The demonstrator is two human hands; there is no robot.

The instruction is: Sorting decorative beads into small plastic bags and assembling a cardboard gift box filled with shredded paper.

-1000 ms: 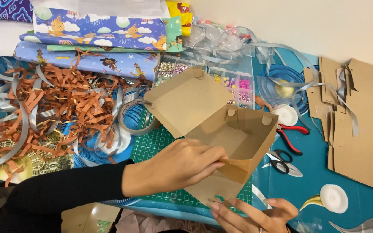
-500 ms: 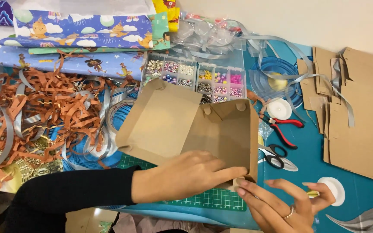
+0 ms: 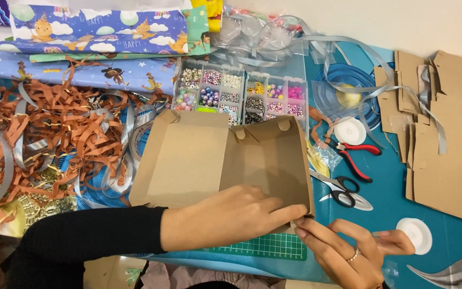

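the bench [image 3: 445, 246] was covered in blue and crowded with craft goods. rolls of wrapping paper [image 3: 97, 37] lay along the far edge, and a big heap of brown paper shred [image 3: 54, 134] mixed with grey ribbon spread over the left side. flat cardboard blanks [image 3: 450, 139] were stacked at the right. at the middle stood the box [image 3: 225, 160], a brown cardboard one, open, its lid folded back to the left and its near edge over a green cutting mat [image 3: 263, 246]. behind it, touching its far wall, sat a clear bead tray [image 3: 241, 96] with many small compartments of coloured beads. the left hand [image 3: 225, 217], in a black sleeve, lay across the box's near wall with fingers pressed flat against the card, clamped on the front right corner. the right hand [image 3: 343, 249], wearing a ring, met it at that same corner, thumb and forefinger pinched on the cardboard edge, the other fingers spread loose. just right of the box lay black scissors [image 3: 340, 187], and beyond them red pliers [image 3: 356, 155]. a white spool [image 3: 350, 130] sat near the pliers, and another white spool [image 3: 415, 234] lay just beside the right hand's fingertips.
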